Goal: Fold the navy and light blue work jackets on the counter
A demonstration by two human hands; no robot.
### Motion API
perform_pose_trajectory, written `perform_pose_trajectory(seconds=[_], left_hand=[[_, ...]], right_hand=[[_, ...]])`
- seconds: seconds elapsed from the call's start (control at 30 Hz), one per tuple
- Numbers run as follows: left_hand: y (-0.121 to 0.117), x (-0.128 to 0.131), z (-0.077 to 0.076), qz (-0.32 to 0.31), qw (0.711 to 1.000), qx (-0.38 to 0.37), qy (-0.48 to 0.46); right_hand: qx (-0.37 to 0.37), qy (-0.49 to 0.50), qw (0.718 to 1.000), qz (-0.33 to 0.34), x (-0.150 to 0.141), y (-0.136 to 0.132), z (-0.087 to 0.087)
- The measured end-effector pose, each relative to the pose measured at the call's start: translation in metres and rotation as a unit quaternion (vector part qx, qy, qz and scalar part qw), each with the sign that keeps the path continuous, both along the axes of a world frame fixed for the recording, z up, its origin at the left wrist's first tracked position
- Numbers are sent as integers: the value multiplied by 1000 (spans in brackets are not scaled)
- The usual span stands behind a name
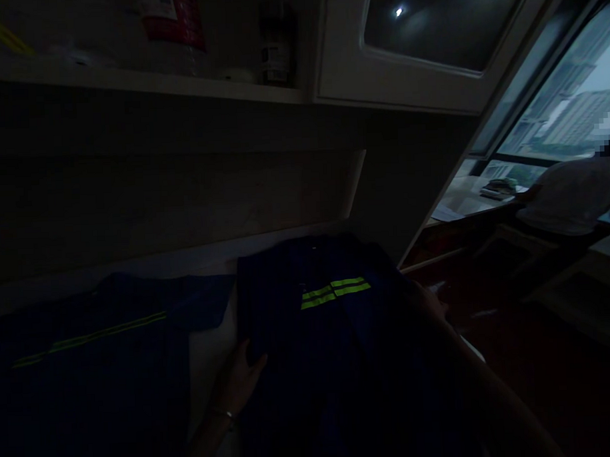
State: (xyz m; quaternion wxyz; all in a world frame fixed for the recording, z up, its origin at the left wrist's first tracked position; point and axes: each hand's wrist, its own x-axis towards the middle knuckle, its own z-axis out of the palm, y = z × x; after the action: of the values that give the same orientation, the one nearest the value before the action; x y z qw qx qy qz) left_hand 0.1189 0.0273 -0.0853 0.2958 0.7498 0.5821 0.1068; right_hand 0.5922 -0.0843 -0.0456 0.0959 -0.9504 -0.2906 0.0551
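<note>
A dark blue work jacket (294, 349) with yellow-green reflective bands (336, 292) across the chest lies spread out before me. My left hand (244, 374), with a bracelet at the wrist, rests at its left edge, thumb and forefinger spread apart. On the opposite edge, my right hand (432, 305) reaches to the upper side of the jacket; its fingers are mostly lost in shadow, so its grip is unclear. To the left lies a blue short-sleeved work shirt (125, 375) with a similar reflective stripe. The scene is very dark.
Above hangs a shelf (145, 91) holding a red-labelled container (175, 23) and a dark bottle (275, 56). Beside it is a cabinet door (404, 78) with a glass panel. At right, another person (567, 196) sits near the window (556, 120), above a dark reddish floor (508, 328).
</note>
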Motion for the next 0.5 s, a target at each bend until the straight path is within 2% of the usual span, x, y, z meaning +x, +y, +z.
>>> perform_pose_trajectory(seconds=[0.13,0.23,0.3,0.4,0.5], left_hand=[[-4,0,14,-12,999,9,29],[-7,-2,23,20,999,11,-42],[-11,-3,27,62,990,-23,-123],[-23,-9,32,155,950,-112,-248],[-32,-24,39,224,900,-165,-336]], right_hand=[[22,-93,995,39,-3,-5,-5],[48,-133,987,82,-4,-14,-9],[64,-125,984,108,-3,-19,-10],[72,-91,986,123,0,-20,-11],[32,-54,987,147,2,-16,-11]])
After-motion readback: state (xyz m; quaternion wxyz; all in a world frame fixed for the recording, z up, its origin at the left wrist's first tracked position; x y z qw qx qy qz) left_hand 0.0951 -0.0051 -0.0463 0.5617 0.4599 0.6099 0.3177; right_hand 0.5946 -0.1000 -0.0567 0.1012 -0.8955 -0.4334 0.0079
